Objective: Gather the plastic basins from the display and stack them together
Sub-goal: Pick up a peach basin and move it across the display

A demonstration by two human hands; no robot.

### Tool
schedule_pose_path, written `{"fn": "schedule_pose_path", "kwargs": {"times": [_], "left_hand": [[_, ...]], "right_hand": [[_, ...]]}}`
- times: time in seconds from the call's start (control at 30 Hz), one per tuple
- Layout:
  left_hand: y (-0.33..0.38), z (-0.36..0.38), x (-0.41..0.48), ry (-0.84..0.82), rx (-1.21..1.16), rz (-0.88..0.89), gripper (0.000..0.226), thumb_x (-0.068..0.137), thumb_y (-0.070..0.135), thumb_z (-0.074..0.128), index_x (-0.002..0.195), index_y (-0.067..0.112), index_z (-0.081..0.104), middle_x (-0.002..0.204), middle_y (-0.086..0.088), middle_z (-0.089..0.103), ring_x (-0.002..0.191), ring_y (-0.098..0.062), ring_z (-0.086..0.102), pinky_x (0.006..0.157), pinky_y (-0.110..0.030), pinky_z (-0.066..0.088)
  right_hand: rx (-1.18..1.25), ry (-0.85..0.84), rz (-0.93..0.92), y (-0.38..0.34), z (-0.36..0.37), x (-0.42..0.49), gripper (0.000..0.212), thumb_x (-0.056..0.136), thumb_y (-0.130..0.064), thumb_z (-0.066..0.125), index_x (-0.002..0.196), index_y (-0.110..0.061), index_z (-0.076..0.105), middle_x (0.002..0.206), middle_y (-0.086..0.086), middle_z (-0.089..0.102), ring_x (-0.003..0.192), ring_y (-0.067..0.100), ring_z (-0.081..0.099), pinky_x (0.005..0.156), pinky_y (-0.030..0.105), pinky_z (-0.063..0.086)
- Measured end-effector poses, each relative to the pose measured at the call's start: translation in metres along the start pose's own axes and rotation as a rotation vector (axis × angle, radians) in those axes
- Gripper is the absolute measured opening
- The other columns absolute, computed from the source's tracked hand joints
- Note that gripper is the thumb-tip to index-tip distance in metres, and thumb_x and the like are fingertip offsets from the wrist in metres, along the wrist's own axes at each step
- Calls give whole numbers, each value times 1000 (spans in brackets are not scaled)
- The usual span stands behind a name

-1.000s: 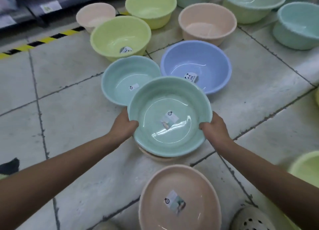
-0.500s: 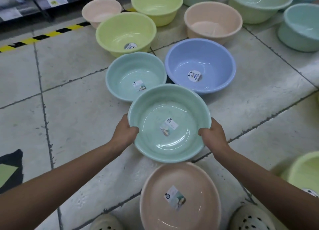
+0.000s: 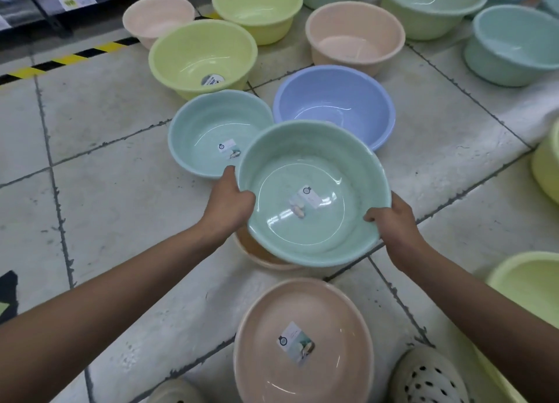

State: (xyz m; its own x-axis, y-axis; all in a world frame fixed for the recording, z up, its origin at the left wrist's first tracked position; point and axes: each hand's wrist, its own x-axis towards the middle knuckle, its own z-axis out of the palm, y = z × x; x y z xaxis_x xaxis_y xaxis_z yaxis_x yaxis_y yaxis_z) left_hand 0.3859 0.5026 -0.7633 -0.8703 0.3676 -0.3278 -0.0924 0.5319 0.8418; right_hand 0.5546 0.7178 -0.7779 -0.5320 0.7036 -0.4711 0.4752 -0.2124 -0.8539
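I have the green basin by its rim in both hands, lifted off the floor and hanging over a pink basin. The pink basin shows only as a sliver under the near-left edge. My left hand clamps the left rim with the thumb hooked inside. My right hand clamps the near-right rim the same way. On both sides the fingers wrap under the rim, out of sight.

My main worry is alignment. The green basin sits further away and to the right of the pink one. If I lower it like this, I expect its base to catch the pink rim, then tip the pink basin or skid it across the tile.

The fingers under the rim could also get nipped between the two rims as the basins nest, so I would loosen my hold late.

The far edge overlaps the teal basin and the blue basin. From this angle I cannot tell whether it clears them or brushes them, and any drift forward might knock either one.
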Motion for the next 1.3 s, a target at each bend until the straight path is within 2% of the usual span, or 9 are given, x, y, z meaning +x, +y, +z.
{"fn": "schedule_pose_path", "kwargs": {"times": [0.1, 0.23, 0.33, 0.47, 0.67, 0.9, 1.03, 1.2, 1.3], "left_hand": [[22, 24, 1, -79, 11, 61, 48, 69, 13, 51, 116, 23, 54, 103, 6, 65, 95, -18, 65, 73, -36, 56], [52, 70, 2, -255, 38, 130, 36, 80, 9, 53, 114, 21, 50, 99, 6, 58, 83, -10, 61, 50, -9, 41], [59, 120, 7, -370, 39, 155, 50, 65, 17, 49, 114, 24, 55, 101, 3, 65, 97, -28, 67, 67, -32, 56], [29, 191, 32, -473, 86, 136, 64, 55, 23, 48, 118, 27, 62, 107, 0, 72, 102, -23, 69, 88, -46, 58], [26, 227, 51, -376, 128, -58, 66, 59, 20, 48, 125, 17, 57, 116, -7, 69, 105, -29, 66, 92, -43, 56], [34, 244, 59, -324, 172, -79, 46, 83, 6, 49, 128, 12, 53, 118, -9, 65, 105, -31, 63, 83, -33, 51], [37, 242, 60, -369, 211, -60, 42, 86, 7, 53, 128, 9, 49, 113, -4, 60, 103, -28, 60, 83, -30, 47], [67, 204, 63, -313, 170, 166, 60, 90, 22, 64, 144, 12, 40, 138, -3, 53, 130, -18, 50, 99, -25, 38], [65, 151, 71, -187, 155, 195, 45, 90, 20, 62, 134, 14, 53, 132, -3, 59, 125, -16, 55, 105, -29, 42]], "right_hand": [[44, 97, -20, -4, -30, 4, 43, 81, 11, 50, 108, -19, 64, 96, 1, 68, 84, 20, 63, 70, 31, 52], [59, 254, -8, 5, -81, 9, 41, 77, 10, 52, 108, -16, 64, 95, 3, 68, 87, 27, 63, 77, 40, 54], [29, 339, 54, 28, -119, 13, 38, 78, 9, 53, 107, -13, 62, 96, 9, 67, 87, 33, 61, 75, 42, 52], [-21, 372, 139, 59, -155, 24, 42, 77, 8, 53, 114, -10, 61, 112, 21, 66, 94, 41, 64, 78, 46, 55], [-128, 352, 171, 79, -158, 55, 56, 75, 4, 53, 129, -9, 52, 112, 15, 63, 95, 36, 65, 53, 36, 55], [-161, 390, 270, 95, -150, 73, 50, 84, 0, 51, 131, -14, 41, 95, -2, 53, 99, 31, 58, 71, 41, 54], [-145, 388, 248, 89, -152, 74, 61, 84, -6, 59, 141, -16, 39, 118, 6, 60, 104, 30, 59, 81, 43, 55], [-230, 508, -49, 33, -142, 67, 66, 93, -31, 61, 152, -21, 34, 152, 0, 44, 133, 21, 47, 107, 34, 40], [-193, 352, -207, 5, -105, 59, 44, 96, -27, 61, 138, -21, 52, 137, -2, 58, 117, 9, 56, 87, 10, 44]]}}
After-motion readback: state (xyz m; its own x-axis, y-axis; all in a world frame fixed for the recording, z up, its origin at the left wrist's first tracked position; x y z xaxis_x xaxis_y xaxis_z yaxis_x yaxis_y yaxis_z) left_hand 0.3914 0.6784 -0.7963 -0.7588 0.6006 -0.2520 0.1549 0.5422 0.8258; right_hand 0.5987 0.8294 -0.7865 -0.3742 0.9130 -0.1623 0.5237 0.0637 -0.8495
